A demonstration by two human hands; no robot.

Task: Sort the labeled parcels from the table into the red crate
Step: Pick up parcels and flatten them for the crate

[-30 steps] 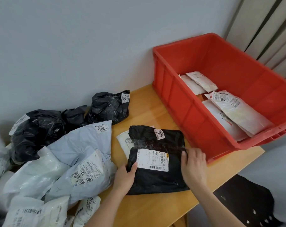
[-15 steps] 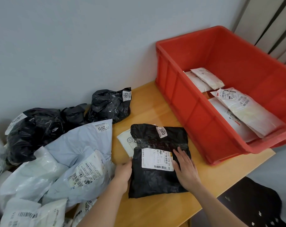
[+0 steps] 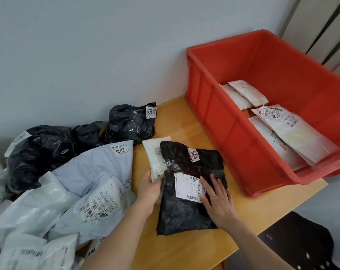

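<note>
Two hands (image 3: 218, 203), four crated parcels (image 3: 293, 133)

Glossy plastic parcel (image 3: 186, 209); wooden table (image 3: 184, 248)

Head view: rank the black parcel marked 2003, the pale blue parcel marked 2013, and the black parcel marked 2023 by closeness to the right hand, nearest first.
1. Black parcel marked 2003: directly under the right hand, whose straight fingers lie on its label.
2. Pale blue parcel marked 2013: to the left, beyond the left hand.
3. Black parcel marked 2023: at the back, by the wall.
</note>
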